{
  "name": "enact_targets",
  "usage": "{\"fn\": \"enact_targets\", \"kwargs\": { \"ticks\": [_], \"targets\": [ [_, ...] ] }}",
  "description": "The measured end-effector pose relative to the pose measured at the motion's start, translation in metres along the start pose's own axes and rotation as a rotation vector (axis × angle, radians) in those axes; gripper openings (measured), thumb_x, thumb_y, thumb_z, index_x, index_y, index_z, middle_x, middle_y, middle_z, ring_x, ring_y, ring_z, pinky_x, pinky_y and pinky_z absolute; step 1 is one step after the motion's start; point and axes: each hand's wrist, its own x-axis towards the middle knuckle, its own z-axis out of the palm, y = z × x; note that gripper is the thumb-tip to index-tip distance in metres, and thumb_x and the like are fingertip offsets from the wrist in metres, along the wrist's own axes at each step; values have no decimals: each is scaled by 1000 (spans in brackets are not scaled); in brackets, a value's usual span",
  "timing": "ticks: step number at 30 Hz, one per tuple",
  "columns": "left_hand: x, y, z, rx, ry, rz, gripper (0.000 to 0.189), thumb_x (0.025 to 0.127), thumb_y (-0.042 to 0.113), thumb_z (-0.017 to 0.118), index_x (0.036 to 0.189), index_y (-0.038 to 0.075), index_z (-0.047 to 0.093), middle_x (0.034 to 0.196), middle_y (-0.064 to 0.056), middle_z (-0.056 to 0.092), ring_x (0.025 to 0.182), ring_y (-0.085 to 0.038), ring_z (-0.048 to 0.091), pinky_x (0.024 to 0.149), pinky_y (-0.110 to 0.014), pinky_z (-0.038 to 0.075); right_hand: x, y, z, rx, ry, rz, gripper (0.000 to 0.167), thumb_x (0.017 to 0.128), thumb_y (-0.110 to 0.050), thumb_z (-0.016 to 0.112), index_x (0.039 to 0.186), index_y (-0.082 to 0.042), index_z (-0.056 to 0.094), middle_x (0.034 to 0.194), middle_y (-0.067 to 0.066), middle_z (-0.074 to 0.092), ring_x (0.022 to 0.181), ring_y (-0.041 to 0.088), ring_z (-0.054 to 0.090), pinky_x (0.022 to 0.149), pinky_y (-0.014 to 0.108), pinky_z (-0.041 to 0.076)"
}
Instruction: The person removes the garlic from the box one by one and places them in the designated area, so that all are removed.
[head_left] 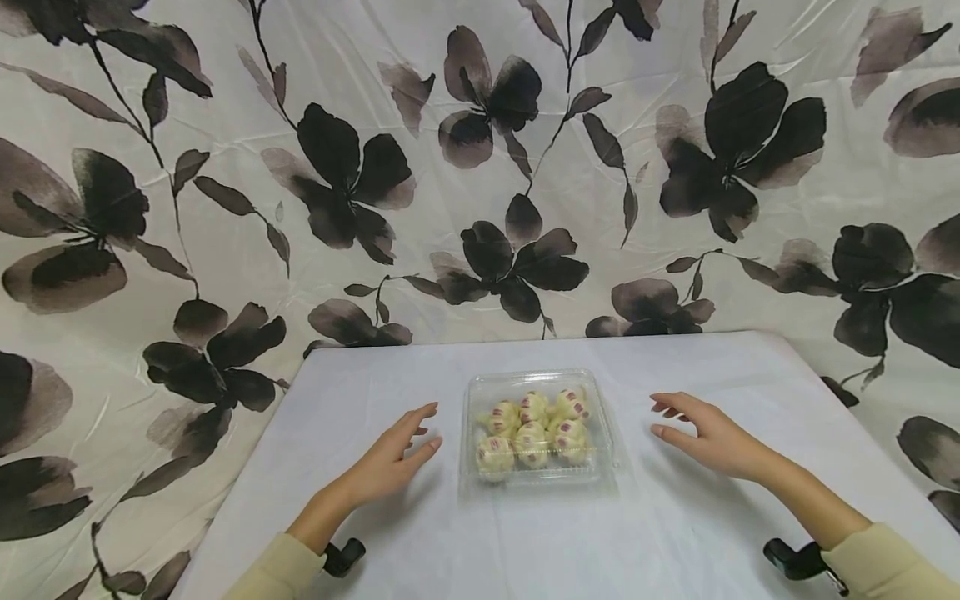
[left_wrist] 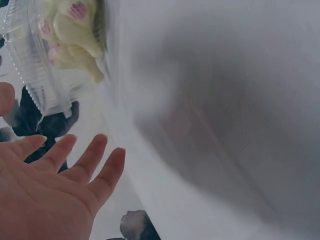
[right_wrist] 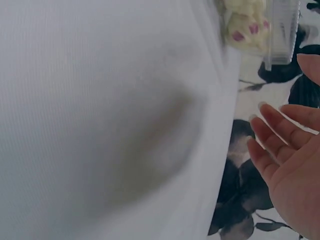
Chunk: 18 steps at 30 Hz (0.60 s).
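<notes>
A clear plastic clamshell box sits in the middle of the table, with its lid seemingly down. Inside it lie several pale yellow round pieces with pink-purple marks; in the left wrist view some of these pieces show tapered ends. To the left of the box, my left hand hovers over the table with fingers spread, touching nothing. My right hand is held on the other side, a little farther from the box, its fingers loosely extended. In the right wrist view this hand holds nothing.
The table has a smooth white cover. Behind it hangs a pale cloth with large dark flowers. A black band with a small device is on the left wrist, and a similar black device on the right.
</notes>
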Motion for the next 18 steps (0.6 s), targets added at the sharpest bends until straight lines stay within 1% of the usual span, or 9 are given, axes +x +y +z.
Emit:
{"fn": "enact_targets", "kwargs": {
  "ticks": [5,9,12,14,16,18],
  "targets": [
    [-1,2,4,-60,-25,-18,62,108,37,53,161,13,31,156,-17,44,135,-39,52,108,-58,44,1,-2,10,47,-26,-3,47,103,-25,64,141,1,56,134,16,63,114,31,63,96,51,52],
    [-4,2,9,-101,-49,-38,61,108,33,53,160,9,32,153,-18,47,130,-35,56,106,-56,47,1,-3,18,91,-55,-15,46,104,-25,63,140,4,56,131,15,65,113,30,64,96,46,54],
    [-7,3,13,-124,-68,-32,59,109,30,53,159,5,33,152,-19,49,129,-36,58,105,-59,46,1,-5,22,129,-78,-22,44,104,-23,62,137,6,57,127,15,67,111,28,65,95,43,54],
    [-8,3,15,-139,-79,-16,57,109,28,52,157,2,34,150,-20,51,128,-37,58,104,-61,46,1,-6,23,151,-92,-18,41,104,-22,62,135,6,59,124,13,68,109,24,65,94,39,55],
    [-8,3,17,-162,-97,-3,56,109,26,52,155,-1,36,147,-20,54,125,-36,61,102,-59,48,1,-6,24,174,-110,-13,38,105,-21,62,132,5,62,122,12,69,107,19,65,93,35,55],
    [-8,3,19,-198,-117,4,53,109,23,52,153,-3,39,142,-20,57,119,-34,64,99,-53,51,2,-6,23,201,-141,-1,36,105,-23,61,129,3,65,121,11,70,106,15,65,92,32,55]
  ]
}}
